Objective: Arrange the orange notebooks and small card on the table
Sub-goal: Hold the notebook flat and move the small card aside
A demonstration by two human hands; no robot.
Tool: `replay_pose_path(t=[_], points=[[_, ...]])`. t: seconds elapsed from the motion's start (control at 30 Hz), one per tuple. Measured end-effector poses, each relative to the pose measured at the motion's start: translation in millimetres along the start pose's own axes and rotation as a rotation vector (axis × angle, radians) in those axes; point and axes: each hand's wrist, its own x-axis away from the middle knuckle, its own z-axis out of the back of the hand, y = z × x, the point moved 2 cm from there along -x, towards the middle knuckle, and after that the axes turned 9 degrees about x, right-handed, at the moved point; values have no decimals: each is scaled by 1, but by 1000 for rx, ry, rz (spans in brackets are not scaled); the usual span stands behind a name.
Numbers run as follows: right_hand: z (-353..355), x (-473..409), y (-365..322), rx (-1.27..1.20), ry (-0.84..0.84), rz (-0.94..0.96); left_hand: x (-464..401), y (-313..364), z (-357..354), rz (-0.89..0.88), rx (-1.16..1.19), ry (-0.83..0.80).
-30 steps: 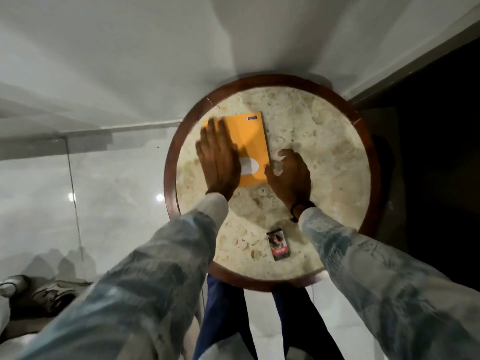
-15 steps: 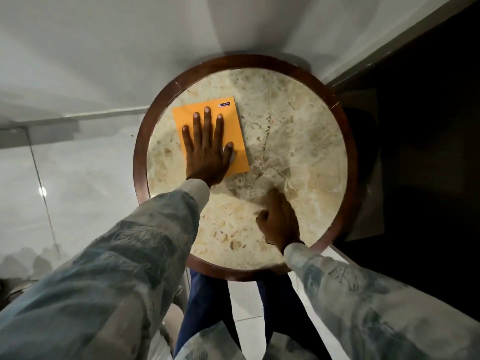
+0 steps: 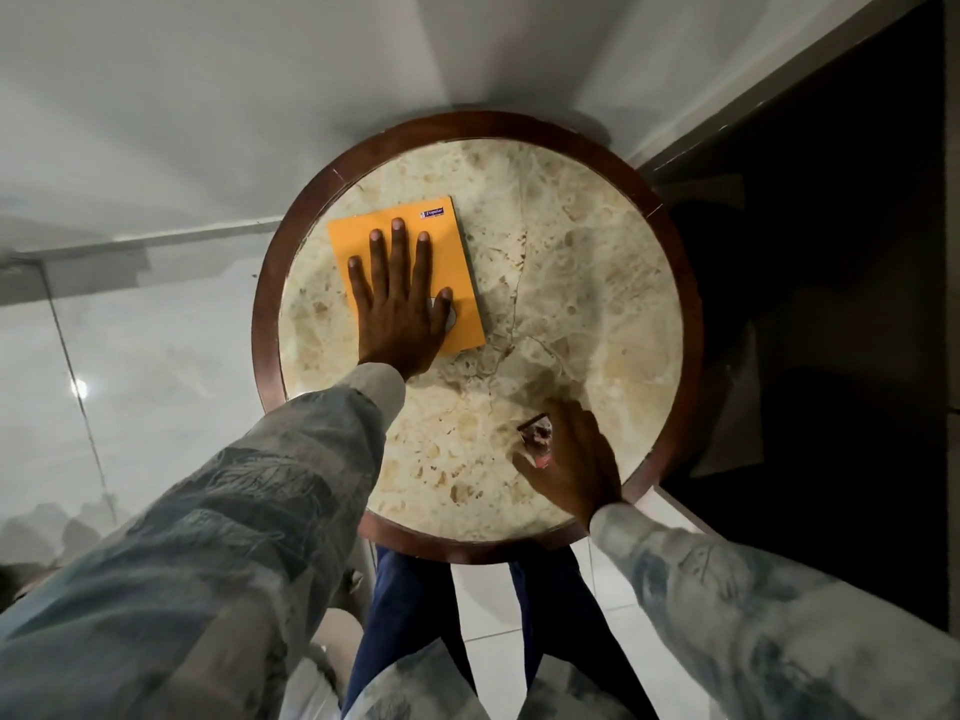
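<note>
An orange notebook (image 3: 452,262) lies flat on the round marble table (image 3: 597,262), left of centre. My left hand (image 3: 400,309) rests on it palm down with the fingers spread. Whether more notebooks lie beneath it I cannot tell. Near the table's front right edge, my right hand (image 3: 576,459) pinches a small dark card (image 3: 537,441), tilted up off the marble, between thumb and fingers.
The table has a dark wooden rim (image 3: 265,314). A white wall rises behind it, and a dark opening (image 3: 831,304) lies to the right. Pale floor tiles and my blue trouser legs (image 3: 400,631) show below the table.
My right hand left the notebook, came back to the front of the table and picked up the small card. My left hand stayed flat on the orange notebook.
</note>
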Motion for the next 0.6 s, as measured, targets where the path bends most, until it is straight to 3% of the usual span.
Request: replay_pose_path(t=[0.17, 0.4, 0.6], points=[[-11, 1, -2, -72, 4, -62, -1, 1, 1, 5, -12, -16], [70, -91, -14, -366, 345, -100, -1, 0, 1, 3, -27, -40], [120, -171, -30, -417, 547, -136, -1, 0, -1, 6, -30, -38]])
